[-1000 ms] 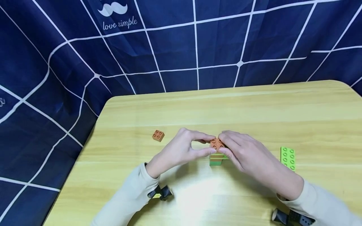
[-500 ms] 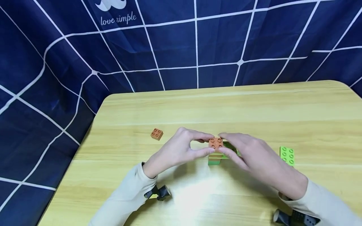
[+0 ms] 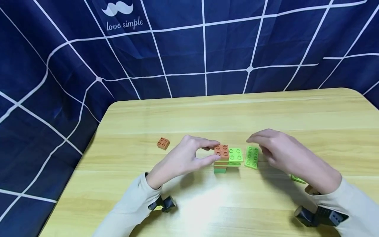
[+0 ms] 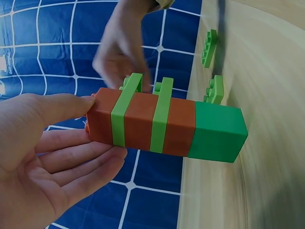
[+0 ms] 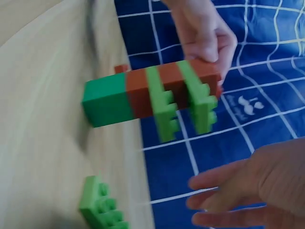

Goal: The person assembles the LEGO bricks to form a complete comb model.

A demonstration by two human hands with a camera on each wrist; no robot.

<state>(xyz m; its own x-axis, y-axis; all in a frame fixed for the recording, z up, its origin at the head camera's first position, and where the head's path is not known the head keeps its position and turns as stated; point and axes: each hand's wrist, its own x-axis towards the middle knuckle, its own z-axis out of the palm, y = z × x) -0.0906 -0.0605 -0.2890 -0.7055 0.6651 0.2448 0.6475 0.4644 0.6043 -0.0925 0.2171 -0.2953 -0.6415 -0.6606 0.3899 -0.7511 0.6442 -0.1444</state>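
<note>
A block tower stands on the table, a dark green brick at its base. Above it, orange-brown bricks alternate with two lime plates that jut out to the right. My left hand pinches the top orange-brown brick between thumb and fingers. To the tower's right hovers my right hand, holding nothing, its fingers relaxed in the right wrist view. Nearest to it lies a loose lime plate, studs up. In the left wrist view the right hand is blurred behind the tower.
One loose orange-brown brick lies left of the left hand. Another lime plate is partly covered by the right forearm. A dark blue curtain with white lines hangs behind the wooden table.
My right hand has let go of the tower's top and moved right, baring the lime plates and the loose plate beside the tower. My left hand keeps its pinch.
</note>
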